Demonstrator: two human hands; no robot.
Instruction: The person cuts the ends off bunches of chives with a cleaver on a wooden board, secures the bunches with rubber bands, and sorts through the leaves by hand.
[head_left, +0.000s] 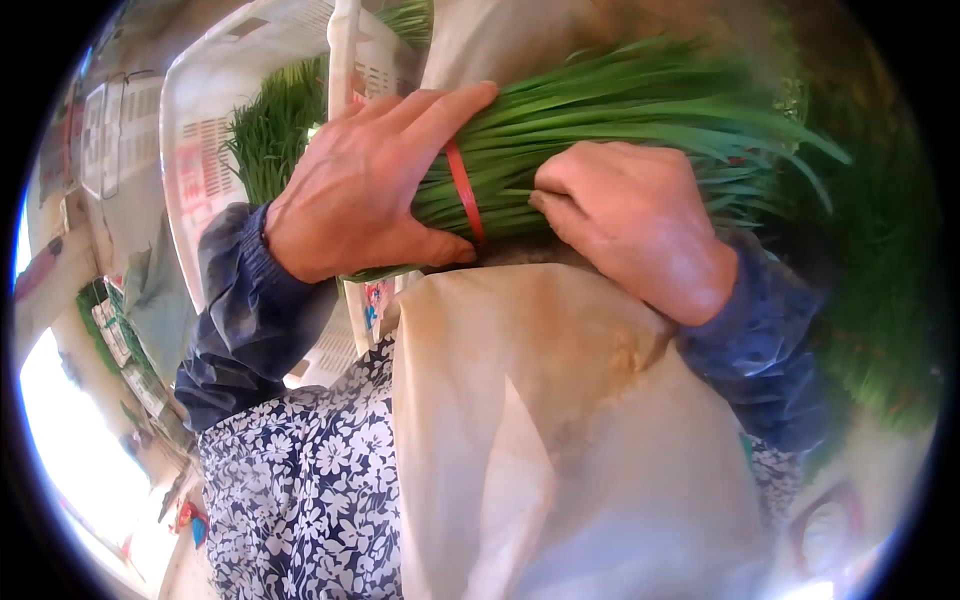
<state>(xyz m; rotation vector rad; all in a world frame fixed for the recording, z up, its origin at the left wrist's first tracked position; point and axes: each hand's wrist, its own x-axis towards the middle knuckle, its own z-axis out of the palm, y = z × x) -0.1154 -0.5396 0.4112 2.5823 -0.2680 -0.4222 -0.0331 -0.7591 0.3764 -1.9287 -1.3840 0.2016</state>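
A thick bundle of long green leaves (600, 105) lies across the lap, above a stained pale cloth (560, 400). Around its left part runs a red band (463, 190). My left hand (370, 185) grips the bundle beside the band, thumb below and fingers over the top. Against the bundle's near side, right of the band, my right hand (630, 220) is closed, thumb and forefinger pinching a leaf tip. Its other fingers are curled out of sight.
A white plastic crate (190, 160) holding more green leaves (275, 130) stands at the upper left. Another pile of greens (890, 290) lies at the right, blurred. Further crates (120, 135) are at the far left.
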